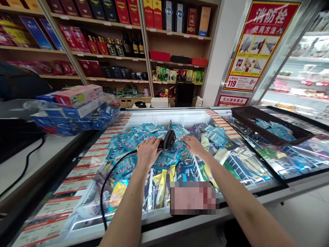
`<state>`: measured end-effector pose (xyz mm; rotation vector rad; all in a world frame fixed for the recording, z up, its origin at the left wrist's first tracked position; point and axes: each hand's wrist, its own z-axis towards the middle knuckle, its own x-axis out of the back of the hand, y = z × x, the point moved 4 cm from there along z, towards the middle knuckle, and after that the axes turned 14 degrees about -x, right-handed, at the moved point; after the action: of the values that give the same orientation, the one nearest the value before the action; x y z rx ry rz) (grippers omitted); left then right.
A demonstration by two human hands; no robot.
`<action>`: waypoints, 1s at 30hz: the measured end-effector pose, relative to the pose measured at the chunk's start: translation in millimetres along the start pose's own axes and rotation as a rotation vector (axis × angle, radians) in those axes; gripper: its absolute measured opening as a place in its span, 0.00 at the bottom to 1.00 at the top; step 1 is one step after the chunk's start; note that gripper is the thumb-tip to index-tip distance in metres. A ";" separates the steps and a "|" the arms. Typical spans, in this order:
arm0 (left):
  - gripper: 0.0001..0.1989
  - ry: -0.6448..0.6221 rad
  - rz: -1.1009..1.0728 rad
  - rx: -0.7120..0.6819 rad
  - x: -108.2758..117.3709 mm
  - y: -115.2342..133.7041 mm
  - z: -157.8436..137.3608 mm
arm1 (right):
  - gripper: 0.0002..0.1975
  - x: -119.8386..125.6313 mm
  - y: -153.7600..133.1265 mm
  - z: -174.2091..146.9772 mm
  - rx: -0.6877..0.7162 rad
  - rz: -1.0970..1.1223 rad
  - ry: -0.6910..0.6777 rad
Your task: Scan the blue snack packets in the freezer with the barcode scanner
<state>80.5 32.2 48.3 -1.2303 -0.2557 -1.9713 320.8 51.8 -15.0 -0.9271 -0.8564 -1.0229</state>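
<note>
Left hand (147, 151): at centre frame, closed around the grip of a black handheld scanner (168, 139), whose head points toward upper right.
Scanner cable (110, 178): black, running from the handle down toward the lower left of the frame.
Right hand (192, 144): just right of the scanner, palm down, fingers loosely spread, holding nothing; fingertips rest on the blue packets (144, 137).
Blue packets: heaped in the open chest freezer (180, 219) at centre frame (printing too small to read), directly beneath both hands.
Other freezer contents: yellow wrapped items (161, 181) nearer the bottom of the frame, in wire compartments.
Black tray (267, 123): at right, on the freezer's glass lid, holding more blue packets.
Bagged boxes (74, 109): at left, on the counter, in clear plastic.
Shelving (144, 58): across the top, stocked with boxed goods.
Poster (259, 44): red and yellow, upper right.
</note>
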 end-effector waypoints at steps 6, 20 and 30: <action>0.18 0.007 -0.017 -0.005 0.9 3.4 0.2 | 0.21 17.6 1.0 -30.1 -0.050 -0.045 -0.019; 0.17 -0.008 -0.024 -0.088 -1.0 6.6 1.8 | 0.25 30.1 24.8 -2.7 -0.364 0.072 -0.040; 0.16 -0.005 0.001 -0.136 -0.7 12.3 6.7 | 0.33 35.1 62.7 -14.7 -0.727 0.304 0.056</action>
<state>93.8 27.8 48.4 -1.3203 -0.1251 -2.0127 392.4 42.3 -2.4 -1.5754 -0.2618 -1.0977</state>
